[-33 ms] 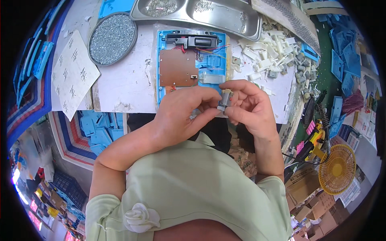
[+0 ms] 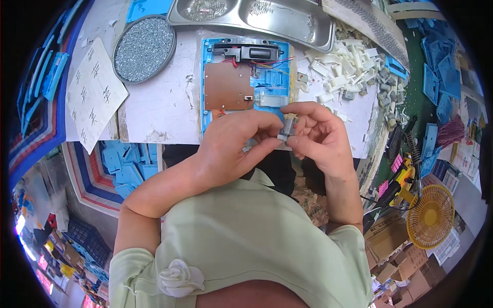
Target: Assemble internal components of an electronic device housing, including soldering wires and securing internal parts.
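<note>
A small grey metal motor (image 2: 289, 123) with a pale end is held up between my hands, over the table's near edge. The thumb and forefinger of my left hand (image 2: 231, 143) close on its left, lower end. My right hand (image 2: 324, 137) pinches it from the other side, partly covering it. Just beyond my hands lies an open blue plastic housing (image 2: 203, 77). It holds a brown circuit board (image 2: 226, 84), a black plastic part (image 2: 257, 53), thin coloured wires and a translucent piece (image 2: 272, 100).
A round grey tray (image 2: 117, 74) of screws stands at the back left, beside a patterned paper sheet (image 2: 95, 97). A steel tray (image 2: 246, 21) lies behind the housing. White plastic pieces (image 2: 341, 66) and grey parts (image 2: 386, 92) are heaped to the right.
The motor has shifted very slightly between my fingers. Both hands stay in nearly the same place.
</note>
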Tool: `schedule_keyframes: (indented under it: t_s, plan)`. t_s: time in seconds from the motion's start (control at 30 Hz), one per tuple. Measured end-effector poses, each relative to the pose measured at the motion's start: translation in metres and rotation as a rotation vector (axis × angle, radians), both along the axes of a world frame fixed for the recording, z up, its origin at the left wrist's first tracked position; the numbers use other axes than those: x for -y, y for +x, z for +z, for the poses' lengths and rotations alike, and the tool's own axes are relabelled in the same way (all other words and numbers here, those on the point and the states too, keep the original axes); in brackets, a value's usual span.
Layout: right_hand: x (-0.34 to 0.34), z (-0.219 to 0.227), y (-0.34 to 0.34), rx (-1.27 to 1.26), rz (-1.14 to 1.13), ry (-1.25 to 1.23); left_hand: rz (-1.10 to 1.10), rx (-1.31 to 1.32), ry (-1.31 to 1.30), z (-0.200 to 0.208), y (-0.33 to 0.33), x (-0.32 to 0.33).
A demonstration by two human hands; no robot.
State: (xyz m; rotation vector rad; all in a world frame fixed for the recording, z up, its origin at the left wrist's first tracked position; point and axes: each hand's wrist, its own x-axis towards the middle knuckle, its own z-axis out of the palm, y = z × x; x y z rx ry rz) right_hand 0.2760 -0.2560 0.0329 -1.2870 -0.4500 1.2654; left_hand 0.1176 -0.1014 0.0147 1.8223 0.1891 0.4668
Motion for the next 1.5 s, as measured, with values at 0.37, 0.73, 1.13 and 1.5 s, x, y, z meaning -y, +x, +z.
schedule_keyframes:
  t_s: [0.37, 0.73, 1.13, 1.5]
  plan:
    - [-0.007, 0.020, -0.007, 1.234, 0.090, 0.321, 0.056, 0.184, 0.121, -0.002, 0.001, -0.008]
    - [-0.007, 0.001, -0.018, 1.376, -0.047, 0.421, 0.062, 0.133, 0.095, 0.000, -0.006, -0.010]
    - [-0.003, -0.007, -0.003, 1.353, -0.035, 0.387, 0.082, 0.083, 0.153, 0.006, 0.002, -0.022]
    - [-0.015, -0.029, 0.031, 1.058, -0.367, 0.094, 0.063, 0.134, 0.889, -0.010, 0.065, -0.064]
